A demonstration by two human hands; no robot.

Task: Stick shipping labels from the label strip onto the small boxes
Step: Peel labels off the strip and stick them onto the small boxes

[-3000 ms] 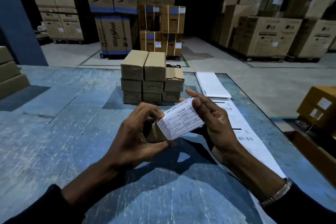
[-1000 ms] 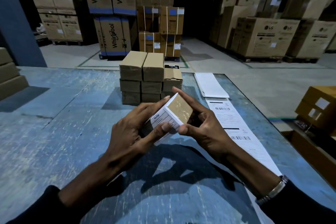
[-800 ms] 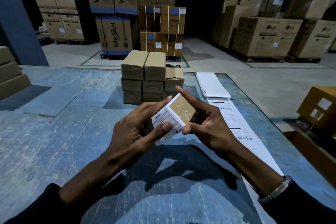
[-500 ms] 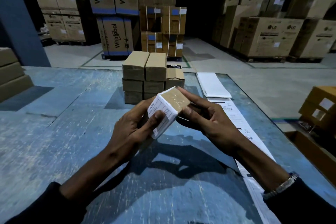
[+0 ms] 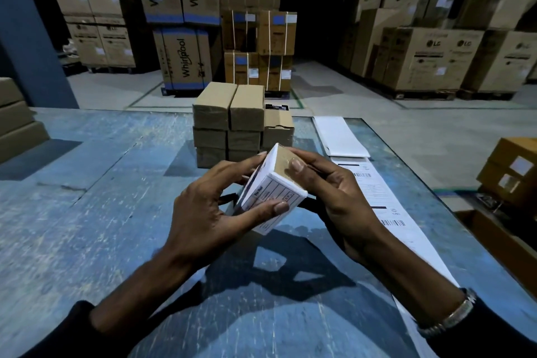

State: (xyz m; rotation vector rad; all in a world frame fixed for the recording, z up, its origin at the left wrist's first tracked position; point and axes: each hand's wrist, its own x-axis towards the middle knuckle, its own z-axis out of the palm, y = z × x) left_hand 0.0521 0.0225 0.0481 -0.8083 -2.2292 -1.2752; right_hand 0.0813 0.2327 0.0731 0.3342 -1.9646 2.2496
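Head view: both hands [image 5: 203, 212] [image 5: 340, 197] hold box [image 5: 283, 166], label [image 5: 268, 197] "Pre Paid".

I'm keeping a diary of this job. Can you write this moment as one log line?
step: smoothing label onto small box | left hand: holds box, thumb on label | right hand: holds box | label strip: on table

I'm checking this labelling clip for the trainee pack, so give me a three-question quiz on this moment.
1. True or false: the small box rests on the blue table.
2. Which lies to the right of the hands?
A. the label strip
B. a tape roll
C. scissors
3. Fill in: the left hand has its thumb pressed on the box's white ____.

Key:
1. False: both the left hand and the right hand hold it above the table.
2. A
3. shipping label
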